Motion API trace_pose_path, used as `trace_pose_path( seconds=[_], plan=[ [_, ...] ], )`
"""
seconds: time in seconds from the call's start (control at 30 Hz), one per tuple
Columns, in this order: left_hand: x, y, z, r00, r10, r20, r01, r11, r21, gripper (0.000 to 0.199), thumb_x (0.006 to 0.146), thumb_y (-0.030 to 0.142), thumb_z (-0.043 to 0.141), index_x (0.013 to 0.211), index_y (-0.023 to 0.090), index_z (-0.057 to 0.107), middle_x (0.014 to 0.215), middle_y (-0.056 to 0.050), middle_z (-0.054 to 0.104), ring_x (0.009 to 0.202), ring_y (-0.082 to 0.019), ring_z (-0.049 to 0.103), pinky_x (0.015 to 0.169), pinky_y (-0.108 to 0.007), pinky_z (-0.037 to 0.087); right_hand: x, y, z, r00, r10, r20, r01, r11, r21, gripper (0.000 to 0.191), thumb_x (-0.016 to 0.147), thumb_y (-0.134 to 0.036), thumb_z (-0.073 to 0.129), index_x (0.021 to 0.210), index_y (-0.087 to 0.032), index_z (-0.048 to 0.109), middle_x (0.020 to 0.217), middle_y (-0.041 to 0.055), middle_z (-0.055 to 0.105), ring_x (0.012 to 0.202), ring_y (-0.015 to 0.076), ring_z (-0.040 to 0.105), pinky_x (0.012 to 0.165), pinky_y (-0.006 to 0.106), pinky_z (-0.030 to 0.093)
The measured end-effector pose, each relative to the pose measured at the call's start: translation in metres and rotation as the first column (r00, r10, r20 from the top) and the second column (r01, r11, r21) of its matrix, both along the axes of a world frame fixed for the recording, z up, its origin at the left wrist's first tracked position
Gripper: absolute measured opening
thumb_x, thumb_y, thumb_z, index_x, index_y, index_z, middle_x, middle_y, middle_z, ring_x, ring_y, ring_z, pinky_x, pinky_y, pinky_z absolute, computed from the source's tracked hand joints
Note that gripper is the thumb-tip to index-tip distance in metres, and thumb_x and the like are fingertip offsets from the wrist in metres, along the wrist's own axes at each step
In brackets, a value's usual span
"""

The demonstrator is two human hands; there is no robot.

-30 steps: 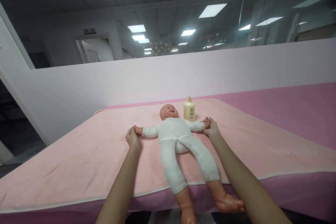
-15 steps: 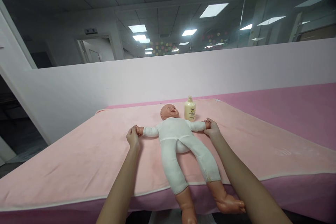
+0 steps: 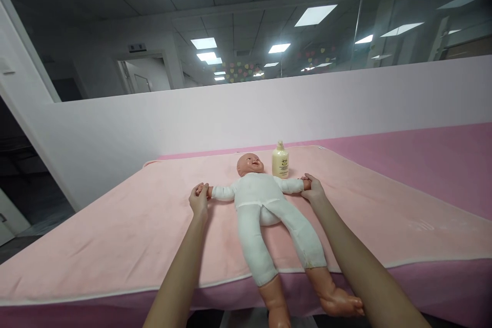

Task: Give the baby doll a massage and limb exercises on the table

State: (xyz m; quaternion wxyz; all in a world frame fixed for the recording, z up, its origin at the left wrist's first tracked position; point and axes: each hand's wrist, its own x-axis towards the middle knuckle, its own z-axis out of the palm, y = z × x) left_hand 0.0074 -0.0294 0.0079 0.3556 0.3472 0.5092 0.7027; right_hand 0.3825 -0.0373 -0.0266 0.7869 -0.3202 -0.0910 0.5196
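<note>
A baby doll with a white cloth body lies on its back, arms stretched out sideways and feet past the table's front edge. My left hand is closed round the doll's hand at the left. At the right, my right hand grips the doll's other hand, thumb and fingers round it. Both doll hands are partly hidden by my fingers. Just beyond the doll's arm on the right stands a pale yellow pump bottle, upright beside the head.
A pink towel with a white edge covers the table. Darker pink padding shows at the right. Behind the table runs a white low wall with glass above it.
The view has shifted slightly, moving everything a little to the right. My left fingers have shifted slightly over the doll's hand. Both hands keep their hold.
</note>
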Motion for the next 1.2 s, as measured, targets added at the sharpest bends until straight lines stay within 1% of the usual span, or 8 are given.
trace_pose_path(
  seconds=[0.13, 0.23, 0.4, 0.53, 0.63, 0.8, 1.03, 1.2],
  plan=[
    [0.000, -0.001, 0.001, 1.000, 0.007, 0.010, -0.007, 1.000, -0.002, 0.034, 0.064, 0.032, 0.068, 0.092, 0.013, 0.066, 0.094, -0.010, 0.065, 0.082, -0.020, 0.062, 0.068, -0.034, 0.054, 0.000, -0.001, 0.002, 0.999, 0.029, -0.023, -0.031, 0.995, -0.093, 0.025, 0.079, -0.018, 0.054, 0.063, -0.022, 0.035, 0.047, -0.0066, 0.046, 0.043, 0.0111, 0.050, 0.046, 0.025, 0.048],
    [0.000, -0.001, -0.001, 1.000, 0.008, 0.000, -0.008, 1.000, -0.004, 0.038, 0.066, 0.032, 0.067, 0.098, 0.013, 0.066, 0.099, -0.011, 0.065, 0.084, -0.021, 0.062, 0.068, -0.035, 0.054, -0.001, -0.002, 0.003, 0.999, 0.010, -0.044, -0.016, 0.991, -0.136, 0.020, 0.080, -0.019, 0.051, 0.065, -0.021, 0.037, 0.049, -0.0063, 0.047, 0.044, 0.0108, 0.051, 0.047, 0.025, 0.048],
    [-0.001, 0.002, -0.005, 0.999, 0.050, -0.015, -0.050, 0.999, -0.002, 0.035, 0.073, 0.036, 0.062, 0.099, 0.014, 0.067, 0.105, -0.012, 0.065, 0.087, -0.021, 0.062, 0.071, -0.035, 0.054, -0.002, -0.006, 0.002, 0.993, -0.033, -0.116, 0.028, 0.999, -0.040, 0.017, 0.084, -0.034, 0.045, 0.074, -0.022, 0.038, 0.054, -0.0056, 0.049, 0.045, 0.0113, 0.051, 0.051, 0.028, 0.050],
    [-0.002, 0.003, -0.004, 0.999, 0.022, 0.028, -0.022, 1.000, -0.014, 0.037, 0.081, 0.039, 0.050, 0.103, 0.014, 0.067, 0.104, -0.011, 0.065, 0.080, -0.018, 0.063, 0.069, -0.035, 0.054, -0.001, -0.010, 0.000, 0.967, -0.102, -0.232, 0.118, 0.991, 0.060, 0.026, 0.086, -0.044, 0.028, 0.077, -0.023, 0.040, 0.058, -0.0020, 0.051, 0.048, 0.0134, 0.053, 0.052, 0.032, 0.051],
    [-0.001, 0.002, 0.000, 0.997, -0.009, 0.080, 0.011, 1.000, -0.021, 0.039, 0.084, 0.035, 0.042, 0.110, 0.015, 0.064, 0.104, -0.010, 0.064, 0.074, -0.015, 0.063, 0.067, -0.033, 0.053, 0.000, -0.011, 0.000, 0.956, -0.093, -0.276, 0.112, 0.992, 0.053, 0.025, 0.085, -0.038, 0.026, 0.080, -0.022, 0.044, 0.058, -0.0008, 0.050, 0.049, 0.0135, 0.053, 0.052, 0.031, 0.051],
    [0.001, -0.002, 0.003, 0.995, -0.035, 0.094, 0.036, 0.999, -0.010, 0.037, 0.077, 0.027, 0.048, 0.108, 0.015, 0.065, 0.100, -0.008, 0.064, 0.075, -0.015, 0.062, 0.065, -0.030, 0.052, 0.001, -0.005, 0.000, 0.970, -0.080, -0.230, 0.091, 0.995, 0.041, 0.014, 0.079, -0.031, 0.035, 0.074, -0.021, 0.044, 0.054, -0.0025, 0.049, 0.047, 0.0121, 0.051, 0.051, 0.028, 0.050],
    [0.000, -0.003, 0.004, 0.994, -0.042, 0.103, 0.041, 0.999, 0.012, 0.034, 0.075, 0.032, 0.055, 0.103, 0.015, 0.065, 0.102, -0.009, 0.063, 0.076, -0.016, 0.062, 0.065, -0.030, 0.053, 0.003, -0.002, -0.003, 0.984, -0.043, -0.173, 0.058, 0.995, 0.082, 0.012, 0.078, -0.030, 0.040, 0.069, -0.021, 0.041, 0.052, -0.0036, 0.050, 0.046, 0.0117, 0.051, 0.052, 0.028, 0.051],
    [0.000, 0.000, 0.000, 0.999, -0.023, 0.023, 0.023, 1.000, 0.010, 0.043, 0.073, 0.037, 0.063, 0.111, 0.017, 0.062, 0.110, -0.012, 0.062, 0.088, -0.020, 0.062, 0.066, -0.031, 0.054, 0.000, -0.004, 0.002, 0.989, -0.070, -0.127, 0.064, 0.997, -0.054, 0.013, 0.075, -0.019, 0.047, 0.065, -0.021, 0.040, 0.050, -0.0050, 0.049, 0.046, 0.0106, 0.051, 0.050, 0.026, 0.050]
  ],
)
